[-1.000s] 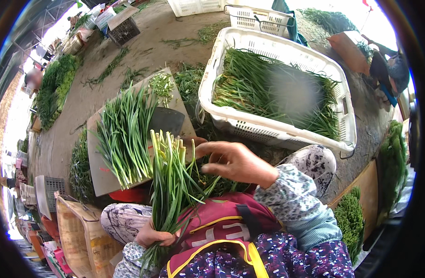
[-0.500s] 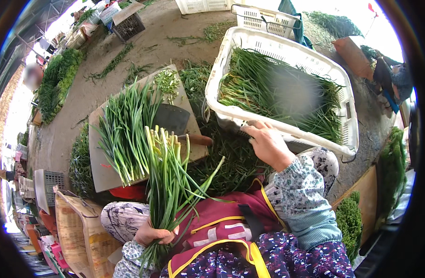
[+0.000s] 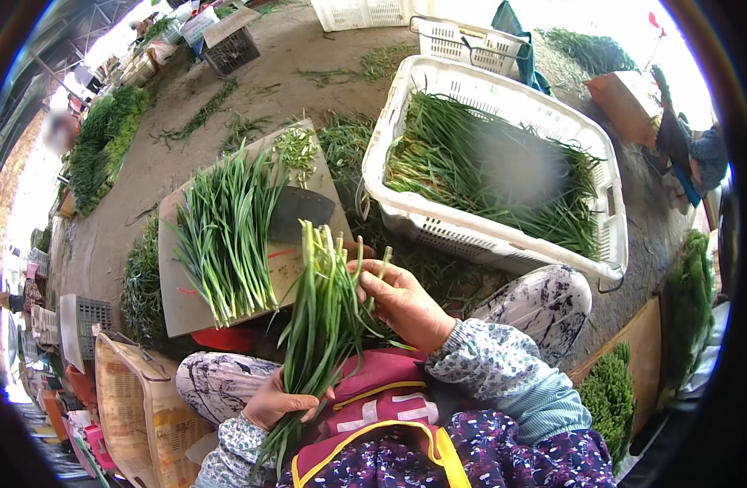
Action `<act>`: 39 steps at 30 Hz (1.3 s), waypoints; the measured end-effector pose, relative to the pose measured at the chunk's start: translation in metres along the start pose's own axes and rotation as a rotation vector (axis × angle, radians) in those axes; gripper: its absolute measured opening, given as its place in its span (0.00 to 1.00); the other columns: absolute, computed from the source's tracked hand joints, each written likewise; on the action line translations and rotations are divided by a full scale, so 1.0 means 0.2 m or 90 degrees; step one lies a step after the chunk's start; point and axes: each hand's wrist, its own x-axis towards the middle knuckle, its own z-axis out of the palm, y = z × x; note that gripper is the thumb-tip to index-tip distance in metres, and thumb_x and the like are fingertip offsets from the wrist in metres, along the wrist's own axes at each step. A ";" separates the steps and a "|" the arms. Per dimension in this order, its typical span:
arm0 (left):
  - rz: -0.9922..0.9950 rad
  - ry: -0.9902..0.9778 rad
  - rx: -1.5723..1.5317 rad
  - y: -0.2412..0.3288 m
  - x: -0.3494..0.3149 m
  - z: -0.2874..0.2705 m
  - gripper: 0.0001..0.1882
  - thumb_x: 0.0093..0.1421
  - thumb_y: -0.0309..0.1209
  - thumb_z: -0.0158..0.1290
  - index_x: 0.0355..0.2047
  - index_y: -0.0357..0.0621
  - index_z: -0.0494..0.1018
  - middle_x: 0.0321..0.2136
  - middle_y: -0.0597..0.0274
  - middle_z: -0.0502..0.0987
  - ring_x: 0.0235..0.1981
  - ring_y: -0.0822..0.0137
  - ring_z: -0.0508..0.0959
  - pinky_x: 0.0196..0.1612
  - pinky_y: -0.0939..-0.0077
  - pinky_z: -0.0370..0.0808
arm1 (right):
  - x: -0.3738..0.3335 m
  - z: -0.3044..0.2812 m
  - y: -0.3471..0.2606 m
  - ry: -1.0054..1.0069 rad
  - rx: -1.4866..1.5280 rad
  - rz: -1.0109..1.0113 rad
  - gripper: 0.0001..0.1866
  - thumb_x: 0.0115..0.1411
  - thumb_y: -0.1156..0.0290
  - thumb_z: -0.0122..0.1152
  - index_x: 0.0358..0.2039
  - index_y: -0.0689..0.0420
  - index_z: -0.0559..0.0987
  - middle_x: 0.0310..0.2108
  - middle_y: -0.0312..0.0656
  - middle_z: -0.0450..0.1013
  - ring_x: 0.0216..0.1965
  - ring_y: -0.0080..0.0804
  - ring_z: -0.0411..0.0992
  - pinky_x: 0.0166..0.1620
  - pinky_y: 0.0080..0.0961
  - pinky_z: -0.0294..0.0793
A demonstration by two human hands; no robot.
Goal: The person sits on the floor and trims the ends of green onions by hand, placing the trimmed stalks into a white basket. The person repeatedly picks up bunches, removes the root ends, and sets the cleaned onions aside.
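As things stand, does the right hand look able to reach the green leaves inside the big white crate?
Probably yes: the white crate is open on top and stands ahead of the right hand, with only its near rim before the green leaves. However, that hand is busy at the held bunch.

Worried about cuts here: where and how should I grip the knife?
Probably by its brown handle, from the right: it points that way, partly hidden behind the held bunch, while the broad dark blade lies on the board.
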 end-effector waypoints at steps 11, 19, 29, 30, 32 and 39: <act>0.048 0.024 -0.070 -0.04 0.02 0.00 0.37 0.53 0.21 0.56 0.65 0.35 0.60 0.58 0.41 0.70 0.53 0.47 0.77 0.57 0.51 0.75 | 0.05 -0.10 0.00 0.133 -0.152 -0.154 0.11 0.72 0.64 0.50 0.41 0.56 0.78 0.29 0.27 0.73 0.28 0.13 0.66 0.33 0.12 0.65; 0.166 0.020 -0.081 -0.02 0.09 -0.07 0.24 0.52 0.25 0.54 0.51 0.31 0.73 0.52 0.42 0.76 0.63 0.42 0.67 0.69 0.54 0.60 | -0.04 -0.32 -0.49 0.248 -0.142 -0.314 0.10 0.71 0.63 0.51 0.42 0.54 0.77 0.23 0.28 0.67 0.17 0.13 0.58 0.19 0.13 0.56; 0.050 0.071 -0.024 0.05 0.07 0.08 0.26 0.50 0.16 0.55 0.52 0.36 0.68 0.35 0.48 0.78 0.20 0.62 0.77 0.23 0.70 0.75 | 0.22 0.03 -0.17 -0.011 -0.508 -0.130 0.27 0.58 0.66 0.71 0.53 0.65 0.72 0.38 0.45 0.78 0.42 0.29 0.76 0.46 0.30 0.77; 0.042 0.064 -0.031 0.05 0.06 0.07 0.26 0.50 0.15 0.55 0.52 0.37 0.68 0.36 0.48 0.77 0.19 0.63 0.77 0.22 0.71 0.73 | 0.23 0.05 -0.16 -0.026 -0.474 -0.109 0.26 0.58 0.67 0.71 0.53 0.64 0.72 0.37 0.46 0.79 0.41 0.29 0.76 0.46 0.31 0.76; 0.027 0.050 -0.051 0.04 0.03 0.05 0.27 0.51 0.15 0.54 0.53 0.38 0.67 0.36 0.47 0.77 0.19 0.64 0.75 0.20 0.73 0.70 | 0.26 -0.02 -0.16 -0.075 -0.543 -0.171 0.24 0.58 0.67 0.70 0.52 0.63 0.74 0.36 0.47 0.79 0.38 0.29 0.75 0.44 0.31 0.76; 0.056 0.007 -0.083 -0.07 0.00 -0.04 0.29 0.60 0.42 0.63 0.55 0.42 0.66 0.36 0.46 0.76 0.16 0.68 0.71 0.17 0.78 0.66 | 0.26 -0.08 -0.18 -0.156 -0.613 -0.164 0.16 0.60 0.66 0.67 0.44 0.64 0.80 0.31 0.49 0.80 0.33 0.24 0.73 0.44 0.30 0.74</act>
